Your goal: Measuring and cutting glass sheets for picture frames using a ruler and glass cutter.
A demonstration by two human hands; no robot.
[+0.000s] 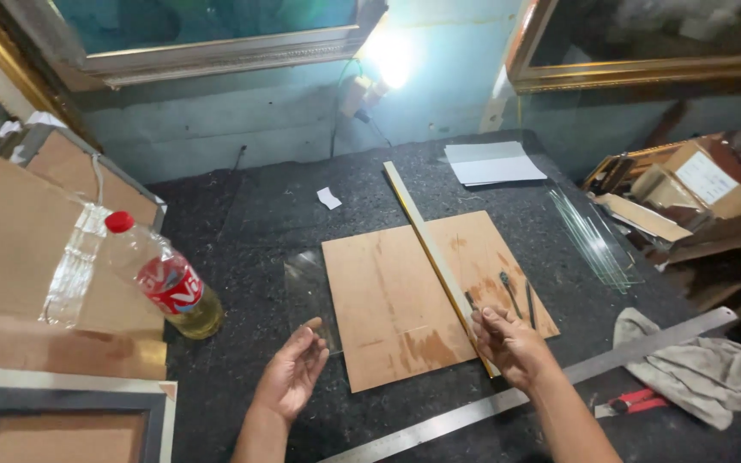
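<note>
Clear plastic shows first at my far left: a bottle [163, 281] with a red cap, lying on brown cardboard. Next, my left hand [292, 374] is open, fingertips touching a thin glass pane [309, 291] flat on the speckled dark table [242, 223]. Just beside it lies a smooth brown board [396, 300], crossed by a long yellow ruler [426, 240]. My right hand [510, 343] presses its fingers onto that ruler's near end. A crumpled grey rag [688, 369] lies rightmost.
</note>
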